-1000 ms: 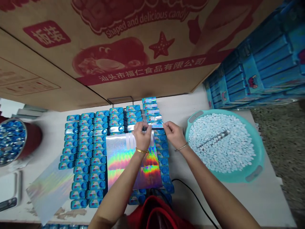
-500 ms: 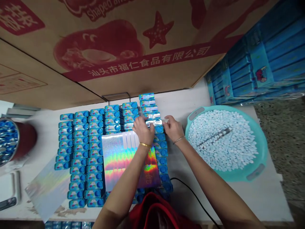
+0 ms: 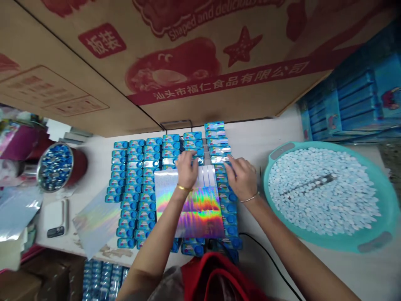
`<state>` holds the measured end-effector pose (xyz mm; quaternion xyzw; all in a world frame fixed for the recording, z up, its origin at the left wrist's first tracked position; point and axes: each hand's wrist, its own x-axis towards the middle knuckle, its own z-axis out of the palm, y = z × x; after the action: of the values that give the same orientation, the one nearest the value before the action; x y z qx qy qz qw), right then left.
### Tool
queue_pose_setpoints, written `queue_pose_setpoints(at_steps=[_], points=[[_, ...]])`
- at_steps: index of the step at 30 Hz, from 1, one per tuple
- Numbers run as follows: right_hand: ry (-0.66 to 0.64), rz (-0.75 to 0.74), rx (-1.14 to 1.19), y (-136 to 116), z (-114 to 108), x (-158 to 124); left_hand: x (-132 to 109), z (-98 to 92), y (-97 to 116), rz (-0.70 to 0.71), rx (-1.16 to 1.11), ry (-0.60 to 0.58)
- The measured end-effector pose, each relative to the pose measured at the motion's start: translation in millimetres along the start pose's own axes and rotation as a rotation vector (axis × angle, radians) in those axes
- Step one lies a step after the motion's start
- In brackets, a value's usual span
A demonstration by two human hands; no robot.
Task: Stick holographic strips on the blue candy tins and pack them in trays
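- Fingers, left hand: spread over blue tins, grip unclear
- Fingers, right hand: close together at a foil-wrapped tin, grip unclear
- Rainbow foil sheet: beneath both wrists, covering some tins
- Teal tub of white mints: right of the hands

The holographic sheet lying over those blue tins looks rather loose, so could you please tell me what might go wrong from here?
The holographic sheet lies loose across the blue tins, so it might slide and push them out of their tight rows. The left hand and right hand work close to the foil-topped tins, and a slip could knock those askew. The black cable runs near the right forearm and could possibly snag.
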<state>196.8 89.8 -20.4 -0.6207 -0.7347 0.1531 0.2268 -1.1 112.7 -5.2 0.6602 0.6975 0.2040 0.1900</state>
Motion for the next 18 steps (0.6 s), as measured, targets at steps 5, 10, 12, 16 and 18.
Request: queue_pose_setpoints(at_steps=[5, 10, 12, 16, 18], points=[[-0.230, -0.272, 0.015, -74.5, 28.3, -9.0, -23.9, -59.1, -68.4, 0.162, 0.256, -0.070], [-0.391, -0.274, -0.037, -98.5, 63.7, -14.7, -41.3, -57.7, -90.5, 0.241, 0.440, -0.193], [-0.401, -0.262, -0.050, -97.1, 67.2, -14.9, -44.1, -53.3, -91.6, 0.268, 0.467, -0.186], [-0.423, -0.247, -0.051, -96.3, 64.0, -13.5, -45.5, -53.2, -92.2, 0.313, 0.465, -0.191], [-0.429, -0.237, -0.051, -98.1, 61.9, -13.2, -49.2, -54.9, -91.3, 0.312, 0.459, -0.203]])
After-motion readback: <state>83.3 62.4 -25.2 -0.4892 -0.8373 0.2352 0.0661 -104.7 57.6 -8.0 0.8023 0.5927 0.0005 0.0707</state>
